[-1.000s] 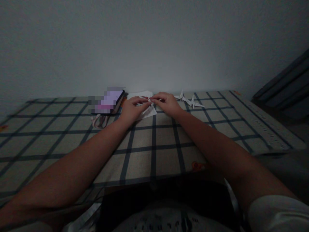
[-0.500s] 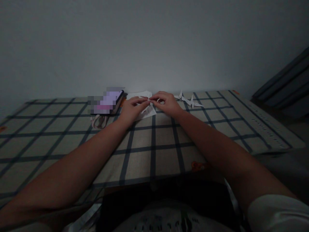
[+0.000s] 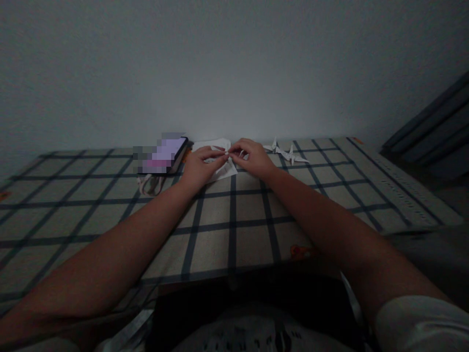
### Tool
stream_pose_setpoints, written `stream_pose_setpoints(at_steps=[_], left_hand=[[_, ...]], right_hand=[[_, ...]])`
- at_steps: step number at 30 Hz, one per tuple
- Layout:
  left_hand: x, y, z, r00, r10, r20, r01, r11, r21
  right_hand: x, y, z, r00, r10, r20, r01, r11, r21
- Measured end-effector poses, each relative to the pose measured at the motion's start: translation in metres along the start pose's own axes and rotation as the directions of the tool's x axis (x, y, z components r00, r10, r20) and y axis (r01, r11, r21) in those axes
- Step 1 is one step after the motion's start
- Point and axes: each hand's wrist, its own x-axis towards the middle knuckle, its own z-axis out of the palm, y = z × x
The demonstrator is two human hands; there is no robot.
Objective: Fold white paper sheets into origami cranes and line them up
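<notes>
Near the back of the table, my left hand [image 3: 202,166] and my right hand [image 3: 252,155] meet fingertip to fingertip. Both pinch a small piece of white paper [image 3: 226,153] between thumb and fingers; its folded shape is mostly hidden by the fingers. Beneath and behind the hands lie flat white paper sheets [image 3: 229,170]. Just right of my right hand rest folded white paper cranes [image 3: 292,155], with pointed tips standing up.
A phone [image 3: 166,154] with a lit, partly blurred screen leans at the left, a pale cable [image 3: 150,185] looped in front of it. A checked cloth [image 3: 216,244] covers the table, which meets a plain wall [image 3: 234,68]. Dark folded fabric [image 3: 436,127] hangs at the right.
Almost nothing differs. The fingertips have shifted very slightly around the small piece of paper, and both arms stay in place.
</notes>
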Motion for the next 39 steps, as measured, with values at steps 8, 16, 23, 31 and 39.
stream_pose_setpoints(at_steps=[8,16,23,31,39], left_hand=[[-0.001,-0.0033,-0.0003,0.998,0.009,-0.068,-0.002,0.994,0.107],[0.0006,-0.0067,-0.0021,0.997,0.081,0.012,-0.082,0.983,0.165],[-0.0003,-0.0033,-0.0022,0.994,0.108,0.034,-0.113,0.974,0.197],[-0.0021,0.001,-0.0032,0.993,0.104,0.059,-0.114,0.969,0.218],[0.0,-0.0007,-0.0004,0.997,0.059,0.052,-0.063,0.993,0.097]], right_hand=[[0.0021,0.0047,0.0052,0.954,0.297,-0.045,-0.263,0.9,0.348],[0.0035,0.0011,0.0085,0.839,0.488,0.241,-0.513,0.561,0.65],[0.0008,0.0007,0.009,0.807,0.491,0.328,-0.569,0.494,0.658],[0.002,0.0039,0.0092,0.825,0.493,0.276,-0.555,0.616,0.559],[0.0022,-0.0044,0.0079,0.795,0.525,0.304,-0.585,0.531,0.613]])
